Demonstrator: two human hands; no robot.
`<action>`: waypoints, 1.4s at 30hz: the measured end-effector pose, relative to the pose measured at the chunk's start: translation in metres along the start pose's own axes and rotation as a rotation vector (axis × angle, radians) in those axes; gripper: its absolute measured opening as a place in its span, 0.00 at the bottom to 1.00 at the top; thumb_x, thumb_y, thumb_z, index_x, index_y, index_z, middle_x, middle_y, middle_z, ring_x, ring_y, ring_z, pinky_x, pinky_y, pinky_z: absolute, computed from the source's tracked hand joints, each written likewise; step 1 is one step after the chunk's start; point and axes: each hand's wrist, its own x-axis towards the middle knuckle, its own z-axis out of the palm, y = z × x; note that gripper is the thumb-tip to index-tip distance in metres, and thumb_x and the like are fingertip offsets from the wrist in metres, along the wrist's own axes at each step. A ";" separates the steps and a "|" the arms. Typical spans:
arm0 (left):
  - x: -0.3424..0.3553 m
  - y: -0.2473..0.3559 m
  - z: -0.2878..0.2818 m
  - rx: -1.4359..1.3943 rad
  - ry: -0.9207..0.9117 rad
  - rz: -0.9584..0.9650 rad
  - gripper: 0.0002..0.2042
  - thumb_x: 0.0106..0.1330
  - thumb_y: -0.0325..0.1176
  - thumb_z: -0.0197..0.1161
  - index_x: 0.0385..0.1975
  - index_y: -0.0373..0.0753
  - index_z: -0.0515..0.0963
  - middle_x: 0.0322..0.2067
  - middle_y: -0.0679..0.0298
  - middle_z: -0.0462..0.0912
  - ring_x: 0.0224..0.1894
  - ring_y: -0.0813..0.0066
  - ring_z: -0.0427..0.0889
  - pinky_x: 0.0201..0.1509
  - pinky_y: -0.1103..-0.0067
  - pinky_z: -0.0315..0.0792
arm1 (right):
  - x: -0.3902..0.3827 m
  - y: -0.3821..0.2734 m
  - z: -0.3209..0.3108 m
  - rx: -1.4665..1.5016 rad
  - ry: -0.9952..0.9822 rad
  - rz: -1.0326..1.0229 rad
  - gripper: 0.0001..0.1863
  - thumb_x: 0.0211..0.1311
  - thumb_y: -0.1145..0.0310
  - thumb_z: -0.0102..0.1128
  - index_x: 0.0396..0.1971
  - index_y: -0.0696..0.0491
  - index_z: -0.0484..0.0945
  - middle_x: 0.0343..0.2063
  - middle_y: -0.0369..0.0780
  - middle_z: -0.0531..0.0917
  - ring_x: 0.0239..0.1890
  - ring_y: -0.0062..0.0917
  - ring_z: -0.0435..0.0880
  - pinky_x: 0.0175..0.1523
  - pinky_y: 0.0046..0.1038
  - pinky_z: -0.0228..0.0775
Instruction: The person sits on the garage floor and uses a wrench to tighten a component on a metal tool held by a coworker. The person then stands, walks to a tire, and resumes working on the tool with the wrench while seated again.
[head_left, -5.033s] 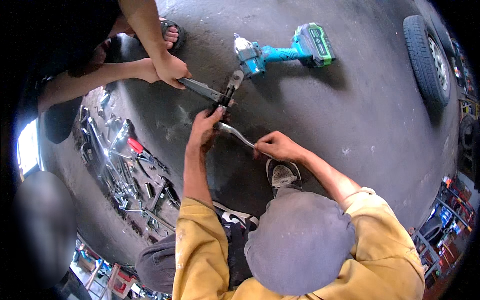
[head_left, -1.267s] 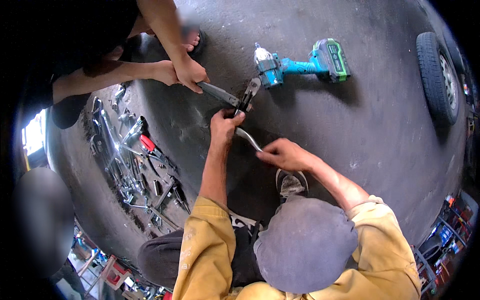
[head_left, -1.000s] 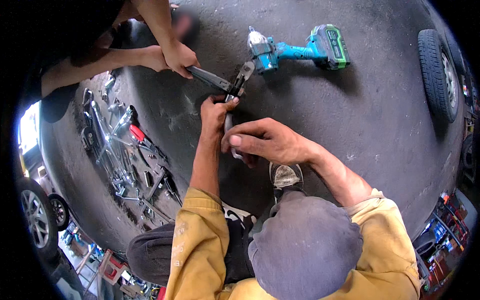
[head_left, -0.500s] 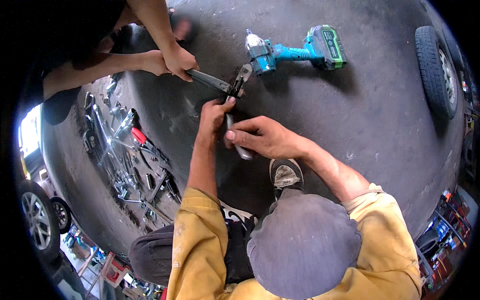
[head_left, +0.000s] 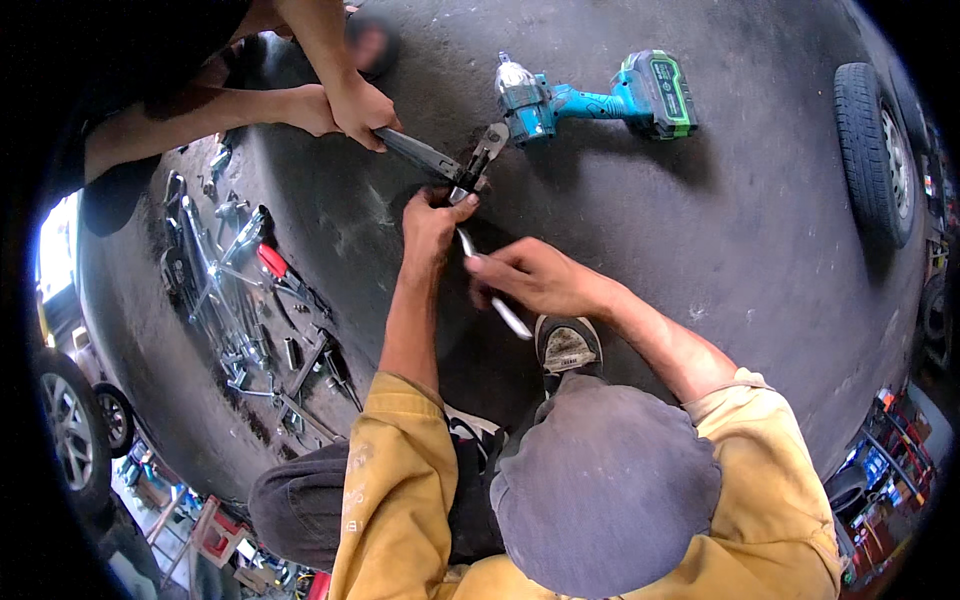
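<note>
My left hand point(head_left: 428, 232) is closed around a jointed metal part point(head_left: 462, 190), thumb on top. One end of the part is a grey head with a hole point(head_left: 490, 142); its long flat grey arm point(head_left: 415, 150) runs up to the left, where another person's two hands point(head_left: 350, 112) grip it. A silver wrench point(head_left: 512, 320) runs down and right from beside my left hand. The fingers of my right hand point(head_left: 535, 280), a little blurred, are closed around its middle. Where the wrench meets the part is hidden by my left thumb and fingers.
A teal cordless impact wrench point(head_left: 580, 102) with a black and green battery lies beyond my hands. Many hand tools point(head_left: 225, 265), including red-handled pliers point(head_left: 280, 265), spread over the floor at left. A wheel point(head_left: 875, 155) stands at far right. My shoe point(head_left: 570, 345) is just below the wrench.
The wrench's lower end has swung to the right and slightly down, and my right hand has shifted slightly the same way. My left hand and the other person's hands keep their hold.
</note>
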 end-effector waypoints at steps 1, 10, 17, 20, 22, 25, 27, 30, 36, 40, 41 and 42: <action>0.007 -0.014 -0.011 -0.066 -0.153 0.002 0.18 0.56 0.42 0.66 0.35 0.31 0.77 0.28 0.63 0.79 0.32 0.74 0.74 0.38 0.78 0.67 | -0.004 0.001 -0.004 0.042 -0.056 0.212 0.29 0.67 0.47 0.44 0.21 0.58 0.78 0.14 0.33 0.74 0.21 0.16 0.71 0.29 0.24 0.66; 0.003 0.007 -0.018 -0.004 -0.234 -0.089 0.19 0.61 0.43 0.61 0.35 0.29 0.78 0.30 0.64 0.79 0.33 0.76 0.73 0.40 0.79 0.66 | 0.000 -0.050 0.007 0.101 -0.060 -0.021 0.26 0.65 0.49 0.50 0.24 0.61 0.76 0.16 0.33 0.72 0.22 0.15 0.67 0.28 0.26 0.63; -0.004 0.002 0.007 -0.130 -0.040 0.013 0.14 0.49 0.30 0.70 0.32 0.29 0.78 0.27 0.63 0.80 0.30 0.76 0.75 0.37 0.81 0.67 | -0.024 0.045 -0.002 -0.726 0.146 0.082 0.22 0.62 0.49 0.49 0.27 0.52 0.80 0.22 0.50 0.79 0.30 0.44 0.80 0.36 0.43 0.70; 0.001 -0.005 0.009 -0.104 0.047 0.041 0.14 0.47 0.29 0.71 0.32 0.29 0.77 0.27 0.62 0.80 0.30 0.74 0.75 0.37 0.80 0.68 | -0.013 0.012 -0.007 -0.487 -0.059 0.216 0.23 0.62 0.48 0.49 0.28 0.54 0.80 0.23 0.50 0.80 0.30 0.43 0.81 0.34 0.40 0.70; -0.003 -0.002 0.004 -0.049 0.089 0.031 0.15 0.47 0.30 0.71 0.31 0.29 0.76 0.27 0.61 0.80 0.30 0.74 0.76 0.38 0.80 0.69 | -0.006 -0.021 0.004 -0.079 -0.091 0.068 0.24 0.65 0.49 0.50 0.28 0.58 0.78 0.15 0.37 0.74 0.22 0.16 0.71 0.29 0.26 0.66; 0.011 -0.026 -0.003 -0.079 0.074 0.055 0.19 0.46 0.34 0.72 0.32 0.26 0.76 0.29 0.57 0.81 0.31 0.72 0.76 0.38 0.78 0.69 | -0.005 -0.048 0.006 -0.089 -0.121 0.110 0.25 0.65 0.48 0.48 0.26 0.58 0.78 0.14 0.35 0.73 0.22 0.16 0.71 0.29 0.27 0.66; 0.003 -0.013 0.002 0.010 0.064 0.099 0.20 0.50 0.39 0.70 0.32 0.26 0.77 0.29 0.57 0.81 0.31 0.72 0.76 0.38 0.78 0.69 | -0.016 -0.011 -0.008 -0.353 -0.173 0.282 0.25 0.65 0.48 0.48 0.27 0.57 0.78 0.16 0.39 0.75 0.21 0.22 0.73 0.31 0.28 0.67; 0.005 0.005 -0.004 0.008 -0.146 0.019 0.20 0.55 0.42 0.66 0.32 0.27 0.77 0.28 0.58 0.80 0.31 0.74 0.76 0.38 0.78 0.69 | -0.039 0.045 -0.022 -0.586 -0.013 0.236 0.26 0.63 0.46 0.47 0.29 0.55 0.81 0.21 0.49 0.80 0.30 0.43 0.81 0.33 0.39 0.69; 0.012 0.002 -0.019 -0.013 -0.217 -0.003 0.18 0.59 0.40 0.63 0.35 0.27 0.77 0.32 0.62 0.80 0.33 0.76 0.74 0.40 0.78 0.67 | -0.012 -0.033 0.001 0.028 -0.050 0.004 0.23 0.66 0.52 0.50 0.27 0.60 0.78 0.14 0.30 0.71 0.21 0.13 0.68 0.27 0.22 0.63; 0.006 -0.003 -0.011 0.031 -0.089 -0.019 0.18 0.54 0.38 0.67 0.36 0.27 0.78 0.31 0.61 0.82 0.34 0.74 0.77 0.42 0.78 0.69 | -0.017 0.010 -0.002 -0.124 0.000 0.167 0.22 0.64 0.52 0.52 0.29 0.58 0.79 0.15 0.35 0.74 0.21 0.16 0.70 0.29 0.24 0.65; 0.004 -0.002 -0.002 0.101 -0.059 0.038 0.18 0.52 0.37 0.68 0.36 0.28 0.78 0.31 0.60 0.82 0.34 0.73 0.78 0.41 0.78 0.69 | -0.031 0.050 -0.008 -0.318 0.070 0.206 0.21 0.63 0.51 0.53 0.30 0.57 0.80 0.15 0.36 0.75 0.21 0.16 0.70 0.29 0.25 0.65; 0.005 0.000 0.002 0.175 -0.017 0.097 0.18 0.50 0.37 0.69 0.35 0.28 0.78 0.31 0.59 0.82 0.34 0.72 0.78 0.41 0.77 0.70 | -0.036 0.069 -0.013 -0.510 0.135 0.235 0.21 0.63 0.51 0.53 0.30 0.57 0.80 0.15 0.37 0.75 0.20 0.17 0.70 0.29 0.27 0.66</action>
